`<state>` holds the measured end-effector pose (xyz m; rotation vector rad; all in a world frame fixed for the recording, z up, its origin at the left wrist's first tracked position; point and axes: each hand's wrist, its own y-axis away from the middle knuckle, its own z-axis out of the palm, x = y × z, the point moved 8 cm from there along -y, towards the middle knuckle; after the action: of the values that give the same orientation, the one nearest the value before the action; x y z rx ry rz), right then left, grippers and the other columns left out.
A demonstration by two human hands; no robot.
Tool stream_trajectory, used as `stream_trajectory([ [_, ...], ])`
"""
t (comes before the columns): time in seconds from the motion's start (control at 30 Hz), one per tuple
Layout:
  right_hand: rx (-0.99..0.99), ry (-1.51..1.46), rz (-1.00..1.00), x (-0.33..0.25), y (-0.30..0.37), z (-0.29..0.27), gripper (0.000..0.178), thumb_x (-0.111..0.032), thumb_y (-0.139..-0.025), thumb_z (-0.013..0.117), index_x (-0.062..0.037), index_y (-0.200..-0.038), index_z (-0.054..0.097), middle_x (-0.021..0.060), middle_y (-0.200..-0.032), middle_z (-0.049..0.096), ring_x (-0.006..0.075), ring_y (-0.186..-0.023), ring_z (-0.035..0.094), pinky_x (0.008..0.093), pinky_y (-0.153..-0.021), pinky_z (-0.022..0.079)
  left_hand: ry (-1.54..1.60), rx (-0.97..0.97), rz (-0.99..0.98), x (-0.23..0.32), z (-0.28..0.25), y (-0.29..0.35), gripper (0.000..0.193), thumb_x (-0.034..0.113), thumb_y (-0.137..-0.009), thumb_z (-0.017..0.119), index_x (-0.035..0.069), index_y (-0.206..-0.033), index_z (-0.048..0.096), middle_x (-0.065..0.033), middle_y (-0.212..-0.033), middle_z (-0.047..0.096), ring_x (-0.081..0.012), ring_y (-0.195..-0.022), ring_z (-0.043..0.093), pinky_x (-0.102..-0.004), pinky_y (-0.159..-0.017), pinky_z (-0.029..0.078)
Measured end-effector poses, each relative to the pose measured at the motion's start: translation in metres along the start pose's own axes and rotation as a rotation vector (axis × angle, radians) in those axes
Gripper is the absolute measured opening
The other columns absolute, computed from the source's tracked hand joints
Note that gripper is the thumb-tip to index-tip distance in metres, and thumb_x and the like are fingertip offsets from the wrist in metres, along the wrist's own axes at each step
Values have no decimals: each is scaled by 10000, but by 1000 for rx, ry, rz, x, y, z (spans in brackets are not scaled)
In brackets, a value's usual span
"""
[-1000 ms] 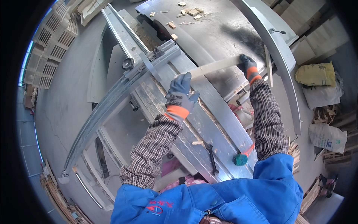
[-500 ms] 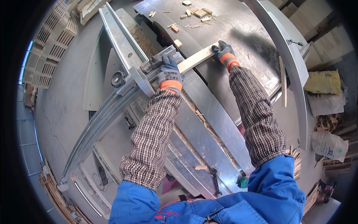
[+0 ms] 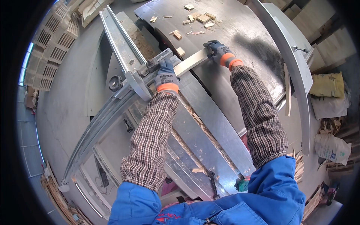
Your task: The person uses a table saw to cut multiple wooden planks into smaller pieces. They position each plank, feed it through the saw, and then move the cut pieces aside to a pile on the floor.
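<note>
A pale wooden batten [image 3: 190, 63] lies slantwise across the metal table of a sliding table saw [image 3: 213, 101]. My left hand [image 3: 167, 76], in a grey-blue glove with an orange cuff, is closed over the batten's near left end, against the metal crosscut fence [image 3: 153, 64]. That end is hidden under the glove. My right hand [image 3: 218, 53], gloved alike, grips the far right end, its fingers bent over the tip. Just beyond the batten a small wood block [image 3: 180, 51] sits beside the dark slot of the saw.
Several offcuts [image 3: 202, 17] are scattered on the far table. A long curved-looking rail [image 3: 296, 63] crosses the right side. A black knob [image 3: 115, 83] sits on the fence at left. A wrench [image 3: 213, 184] lies near my body. Sacks [image 3: 327, 85] and stacked boards stand at right.
Both hands have moved slightly left with the batten between them. My right hand's fingers now reach further over the batten's end. The view has tilted a little.
</note>
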<state>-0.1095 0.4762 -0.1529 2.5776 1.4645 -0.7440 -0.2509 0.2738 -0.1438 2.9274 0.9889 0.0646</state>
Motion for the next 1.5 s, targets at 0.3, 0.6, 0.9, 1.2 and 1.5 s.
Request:
stream_trajectory([
  [0.3, -143, 193, 144, -5, -5, -3, 627, -221, -736, 763, -205, -1324, 544, 72, -1387, 498, 308, -1245, 511, 399, -1028, 438, 18, 136, 69, 5, -15, 6, 966, 324, -689, 823, 112, -1420, 227, -164, -1427, 321, -323, -1286, 451, -371, -986, 477],
  [0.6, -219, 293, 181, -13, -4, -11, 649, -294, -771, 760, -261, -1364, 501, 34, -1421, 466, 281, -1274, 492, 416, -1036, 435, 130, 14, -8, 2, -12, 3, 938, 289, -693, 819, 120, -1410, 238, -172, -1442, 311, -334, -1240, 503, -385, -979, 481],
  [0.9, -192, 352, 462, -23, 27, -35, 568, -443, -790, 710, -217, -1291, 563, 73, -1329, 538, 275, -1204, 554, 419, -980, 473, -31, -3, -15, -2, -13, -1, 938, 377, -738, 767, 95, -1439, 212, -163, -1464, 303, -287, -1299, 453, -354, -1023, 442],
  [1.2, 8, -1022, 872, 15, 209, -23, 556, -494, -755, 771, -7, -1013, 693, 102, -871, 689, 141, -755, 645, 271, -665, 515, -114, 45, 47, -23, 17, -12, 1013, 481, -771, 704, 64, -1513, 154, -198, -1535, 263, -309, -1369, 384, -357, -1071, 401],
  [1.5, 215, -1225, 1150, 2, 520, -56, 424, -398, -846, 705, -49, -1083, 672, 20, -872, 617, 90, -675, 533, 209, -548, 405, -146, 160, 191, -19, 26, -12, 967, 450, -721, 780, 65, -1451, 276, -194, -1455, 374, -333, -1358, 362, -395, -1112, 341],
])
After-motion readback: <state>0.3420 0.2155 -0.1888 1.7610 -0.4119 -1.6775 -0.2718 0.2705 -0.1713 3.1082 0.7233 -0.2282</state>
